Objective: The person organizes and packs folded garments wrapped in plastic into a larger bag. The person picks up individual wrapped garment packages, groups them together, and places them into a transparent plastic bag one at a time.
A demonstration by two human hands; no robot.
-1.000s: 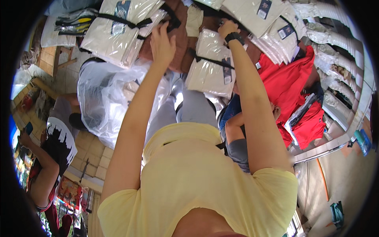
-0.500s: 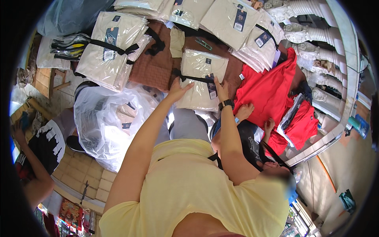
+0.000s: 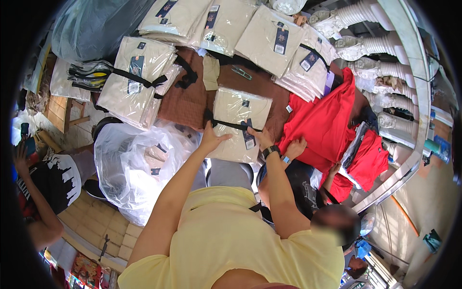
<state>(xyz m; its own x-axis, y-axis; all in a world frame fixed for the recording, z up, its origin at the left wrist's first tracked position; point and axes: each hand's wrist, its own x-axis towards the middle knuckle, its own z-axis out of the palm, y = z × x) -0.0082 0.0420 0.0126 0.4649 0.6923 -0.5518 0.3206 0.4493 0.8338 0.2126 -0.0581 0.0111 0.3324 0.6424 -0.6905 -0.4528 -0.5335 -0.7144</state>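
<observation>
A stack of folded beige garments (image 3: 233,147) in clear plastic lies before me at the table's near edge. A black cloth strip (image 3: 233,125) runs across its middle, over the dark label. My left hand (image 3: 211,139) grips the stack's left edge beside the strip, its thumb stretched over the plastic. At the right edge, my right hand (image 3: 262,138) has its fingers closed on the strip close to the label. The fingertips under the edges are hidden. Small green thread snips (image 3: 241,72) lie beyond the stack on the brown cloth (image 3: 180,103).
Strapped beige stacks stand left (image 3: 132,82) and back right (image 3: 308,62). A clear plastic bag (image 3: 125,168) with packs inside sits at lower left. On the right, a co-worker's hand (image 3: 295,148) rests by red garments (image 3: 320,130). Another person (image 3: 53,185) is far left.
The whole scene sits lower in the picture as the view tilts. My right hand has shifted from the stack's upper right side onto the strip near the label; my left hand stays at the left edge.
</observation>
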